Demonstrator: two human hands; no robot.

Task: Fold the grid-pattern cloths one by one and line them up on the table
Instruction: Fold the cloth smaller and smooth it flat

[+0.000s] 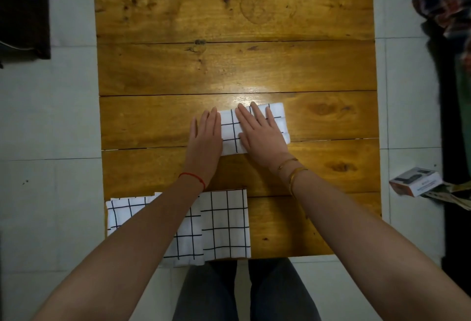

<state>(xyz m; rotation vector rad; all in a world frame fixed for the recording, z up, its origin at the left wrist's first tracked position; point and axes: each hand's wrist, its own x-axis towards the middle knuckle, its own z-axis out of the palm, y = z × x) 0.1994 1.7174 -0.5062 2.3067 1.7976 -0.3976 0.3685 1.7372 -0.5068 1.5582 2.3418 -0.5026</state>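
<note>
A folded white cloth with a black grid lies in the middle of the wooden table. My right hand presses flat on top of it, fingers spread. My left hand lies flat against the cloth's left edge, palm down. Along the table's near edge sit folded grid cloths side by side: one at the left, one in the middle partly under my left forearm, and one to its right.
A small cardboard box lies on the tiled floor to the right of the table. Dark bundles of fabric sit at the far left and far right. My legs show below the table's near edge.
</note>
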